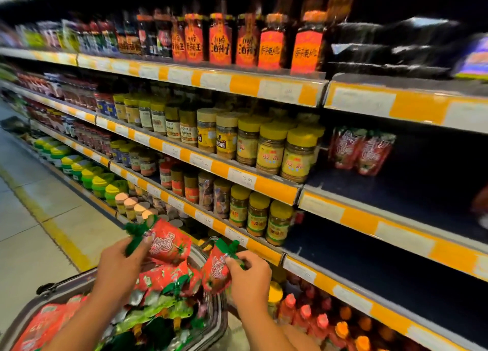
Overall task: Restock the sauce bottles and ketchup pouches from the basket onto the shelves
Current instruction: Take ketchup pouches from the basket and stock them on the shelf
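My left hand (120, 265) grips a red ketchup pouch (169, 242) by its green top, lifted above the basket (211, 321). A second red ketchup pouch (215, 269) is pinched at its green spout by my right hand (250, 274), just over the basket's right rim. The grey basket at the bottom left holds several more red and green pouches (158, 292) and some bottles. Two ketchup pouches (361, 150) stand upright on the dark shelf (396, 189) at the right, beside yellow-lidded jars.
Shelves with orange and white price strips run from left to right. Yellow-lidded jars (272, 150) fill the middle shelves; dark sauce bottles with red labels (272, 44) stand on top. Red and orange capped bottles (317, 321) sit on the bottom shelf. Tiled floor (39, 218) lies left.
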Motion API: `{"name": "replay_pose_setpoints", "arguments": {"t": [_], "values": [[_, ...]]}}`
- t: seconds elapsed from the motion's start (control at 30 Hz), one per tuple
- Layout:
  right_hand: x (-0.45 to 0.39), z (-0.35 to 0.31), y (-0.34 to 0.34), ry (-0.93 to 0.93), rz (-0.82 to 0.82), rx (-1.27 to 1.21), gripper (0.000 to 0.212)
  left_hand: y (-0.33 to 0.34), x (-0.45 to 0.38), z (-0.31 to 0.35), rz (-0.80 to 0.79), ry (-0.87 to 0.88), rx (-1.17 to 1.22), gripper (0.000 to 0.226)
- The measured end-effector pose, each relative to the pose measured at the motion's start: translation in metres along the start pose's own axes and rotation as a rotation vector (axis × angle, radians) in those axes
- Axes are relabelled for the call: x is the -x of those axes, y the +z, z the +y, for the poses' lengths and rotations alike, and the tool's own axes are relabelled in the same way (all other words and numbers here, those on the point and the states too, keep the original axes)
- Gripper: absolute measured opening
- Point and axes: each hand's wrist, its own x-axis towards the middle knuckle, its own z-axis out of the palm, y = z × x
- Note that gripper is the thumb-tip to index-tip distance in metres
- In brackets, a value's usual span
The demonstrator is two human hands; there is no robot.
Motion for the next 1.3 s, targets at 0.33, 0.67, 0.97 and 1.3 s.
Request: {"name": "replay_pose_setpoints", "arguments": {"t": [0.33,0.67,0.97,1.3], "values": [[-0.013,-0.024,-0.162,-0.097,0.239,-0.193,0.012,0.097,0.024,0.121,-0.325,0.106,0.158,0.035],[-0.04,-0.089,-0.301,-0.315,0.396,-0.153,0.012,0.21,0.059,0.229,-0.608,0.29,0.083,0.008],[-0.096,-0.099,-0.363,-0.244,0.521,-0.262,0.011,0.292,0.057,0.265,-0.655,0.299,0.051,0.012],[-0.133,-0.096,-0.366,-0.228,0.479,-0.101,0.027,0.342,0.034,0.266,-0.652,0.364,0.03,0.029]]}}
